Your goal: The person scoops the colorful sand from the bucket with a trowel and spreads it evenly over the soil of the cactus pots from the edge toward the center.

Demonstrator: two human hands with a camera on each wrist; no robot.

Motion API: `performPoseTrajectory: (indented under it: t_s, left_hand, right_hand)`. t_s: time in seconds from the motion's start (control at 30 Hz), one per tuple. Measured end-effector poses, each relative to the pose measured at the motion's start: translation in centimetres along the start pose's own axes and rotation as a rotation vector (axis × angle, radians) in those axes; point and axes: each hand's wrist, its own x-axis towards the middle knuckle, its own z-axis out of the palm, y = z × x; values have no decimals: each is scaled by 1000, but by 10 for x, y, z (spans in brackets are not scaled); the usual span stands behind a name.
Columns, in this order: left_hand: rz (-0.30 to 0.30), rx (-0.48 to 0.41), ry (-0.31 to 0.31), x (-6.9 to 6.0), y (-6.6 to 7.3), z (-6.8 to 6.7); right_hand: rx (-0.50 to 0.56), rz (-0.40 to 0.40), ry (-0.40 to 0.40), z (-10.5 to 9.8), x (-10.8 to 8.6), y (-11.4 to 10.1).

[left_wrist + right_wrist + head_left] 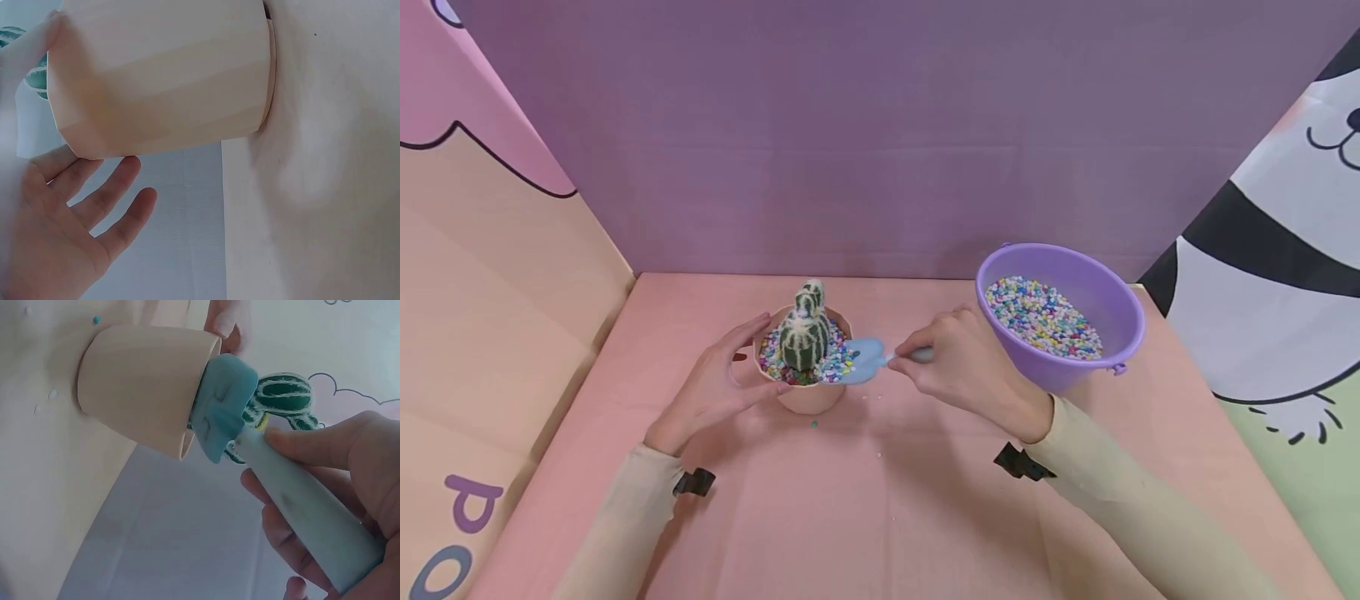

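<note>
A striped green cactus (804,340) stands upright in a pale peach flower pot (808,400), among multicoloured pebbles (771,352). My left hand (711,379) holds the pot from its left side, thumb along the front of the rim and fingers spread around the far side; in the left wrist view, fingertips (130,164) touch the pot's wall. With my right hand (962,362) I grip the handle (306,512) of a small light-blue toy shovel (867,360). Its blade tilts over the pot's right rim, pebbles lying at its tip. The blade's underside faces the right wrist view.
A purple bucket (1052,377) partly filled with multicoloured pebbles (1045,321) stands at the back right, beside my right hand. A green pebble (814,424) and a few pale ones lie on the pink tabletop (820,517). A purple wall (880,142) rises behind.
</note>
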Motion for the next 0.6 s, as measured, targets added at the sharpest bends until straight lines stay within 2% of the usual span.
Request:
performPoseTrajectory:
  t_s: [0.43, 0.6]
  left_hand:
    - [-8, 3, -12, 0, 1, 0]
    - [-4, 3, -11, -1, 1, 0]
  right_hand:
    - [-40, -44, -27, -7, 10, -9]
    - [-37, -31, -41, -9, 11, -11]
